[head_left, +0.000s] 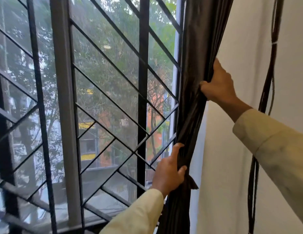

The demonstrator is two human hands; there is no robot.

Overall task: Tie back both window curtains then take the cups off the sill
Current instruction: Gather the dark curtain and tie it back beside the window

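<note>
A dark brown curtain (196,68) hangs bunched at the right edge of the window, gathered into a narrow column. My right hand (218,85) grips the bunched cloth from the wall side, about mid-height. Lower down, my left hand (169,171) is closed around the same curtain from the window side, fingers wrapped into the folds. A loose corner of cloth sticks out just below my left hand. Both sleeves are pale cream. No cups and no sill surface show in this view.
A window with a black diagonal metal grille (142,98) and a grey frame post (62,98) fills the left. A white wall (232,166) lies to the right, with dark cables (254,174) hanging down it.
</note>
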